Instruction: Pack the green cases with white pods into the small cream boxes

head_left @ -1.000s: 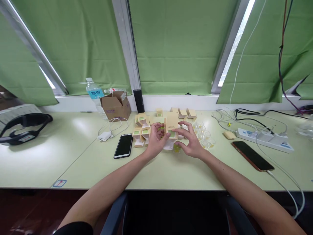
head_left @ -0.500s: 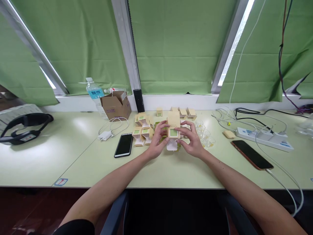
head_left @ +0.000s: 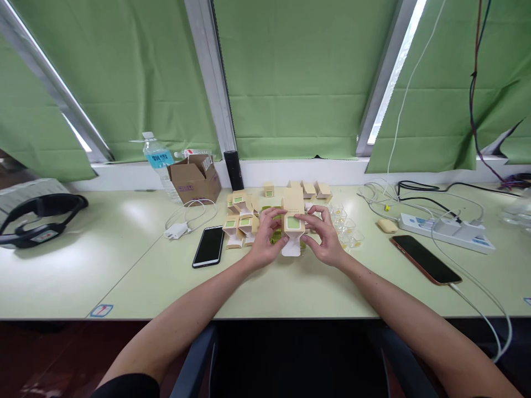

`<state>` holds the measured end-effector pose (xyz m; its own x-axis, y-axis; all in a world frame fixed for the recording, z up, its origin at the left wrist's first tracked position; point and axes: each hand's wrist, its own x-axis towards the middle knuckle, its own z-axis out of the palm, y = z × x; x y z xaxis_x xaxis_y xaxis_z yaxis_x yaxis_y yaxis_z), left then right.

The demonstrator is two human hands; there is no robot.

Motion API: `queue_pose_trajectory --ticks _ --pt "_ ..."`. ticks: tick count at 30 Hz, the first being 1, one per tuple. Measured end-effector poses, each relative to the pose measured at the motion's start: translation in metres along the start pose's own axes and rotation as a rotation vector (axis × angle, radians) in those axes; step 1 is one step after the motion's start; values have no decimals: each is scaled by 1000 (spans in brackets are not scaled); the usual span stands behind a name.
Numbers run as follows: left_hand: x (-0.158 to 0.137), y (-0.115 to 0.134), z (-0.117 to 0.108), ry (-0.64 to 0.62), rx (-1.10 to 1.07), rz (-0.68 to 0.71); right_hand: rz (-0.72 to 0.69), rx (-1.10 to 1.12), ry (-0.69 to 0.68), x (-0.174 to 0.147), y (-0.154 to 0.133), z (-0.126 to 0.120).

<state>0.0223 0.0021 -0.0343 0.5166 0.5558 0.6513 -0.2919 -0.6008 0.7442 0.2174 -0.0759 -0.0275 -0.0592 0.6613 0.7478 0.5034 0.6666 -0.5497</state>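
Observation:
Between my two hands is a small cream cardboard box (head_left: 293,205) with a green square on its face and a white flap hanging toward me. My left hand (head_left: 269,235) grips its left side with thumb and fingers. On the other side, the fingertips of my right hand (head_left: 324,236) hold its right edge. Several similar small boxes (head_left: 234,225), some with flaps open, stand just left of my left hand. Clear little cups or jars (head_left: 347,231) are grouped to the right of my right hand. Green items behind my fingers are partly hidden.
At left lie a black phone (head_left: 208,246), a white charger (head_left: 177,230) and a headset (head_left: 41,218). A brown carton (head_left: 194,183) and a water bottle (head_left: 160,160) stand behind. At right are another phone (head_left: 426,260), a power strip (head_left: 446,232) and loose cables.
The view has shifted slightly. Both hands keep their hold on the small box, which stays in nearly the same place; its white flap looks a little more spread toward me.

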Motion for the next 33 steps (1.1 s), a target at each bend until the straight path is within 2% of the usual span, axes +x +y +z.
queue_pose_trajectory --ticks 10,21,28,33 --pt "-1 1 5 60 25 -24 32 66 2 -1 1 4" --pt "-1 -2 7 67 6 -40 47 67 47 1 4 7" --pt "0 -6 -1 -102 -160 -34 86 101 100 1 3 6" --pt "-1 -9 0 -148 -129 -63 127 160 117 2 3 5"
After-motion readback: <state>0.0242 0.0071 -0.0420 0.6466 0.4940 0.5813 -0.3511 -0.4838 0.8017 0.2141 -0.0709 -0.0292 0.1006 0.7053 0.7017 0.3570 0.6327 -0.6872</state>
